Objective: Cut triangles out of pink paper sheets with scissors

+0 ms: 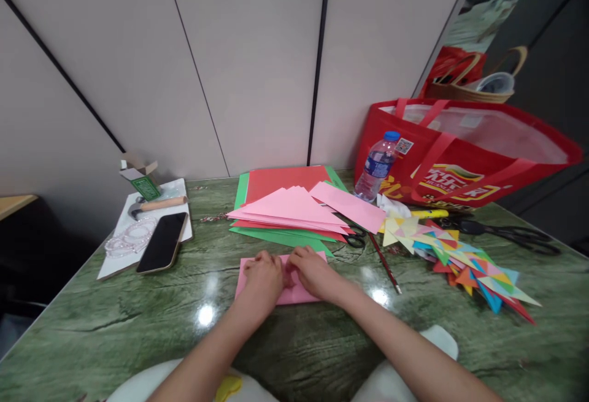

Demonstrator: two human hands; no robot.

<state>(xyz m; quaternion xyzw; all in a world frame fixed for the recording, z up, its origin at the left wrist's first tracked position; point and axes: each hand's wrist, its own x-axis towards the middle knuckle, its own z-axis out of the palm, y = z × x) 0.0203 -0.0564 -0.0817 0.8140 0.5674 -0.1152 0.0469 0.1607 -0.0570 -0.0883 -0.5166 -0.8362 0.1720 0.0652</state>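
Note:
A sheet of pink paper [297,295], apparently folded, lies flat on the green marbled table in front of me. My left hand [264,273] is on its left half with the fingers curled against the paper. On the right half, my right hand [311,270] also has bent fingers gripping the sheet, close to the left fingertips. The exact spot where the fingertips meet the paper is partly hidden by the hands. Just beyond lie folded pink paper triangles [294,205] on top of red and green sheets, beside a pink strip [350,204].
Scissors [355,239] and a pencil [385,265] lie right of the papers. Farther right are colourful folded pieces [460,255], black scissors [510,231], a bottle [376,169] and a red bag [464,156]. At left are a phone [163,242], a hammer [159,204] and a small box [142,182].

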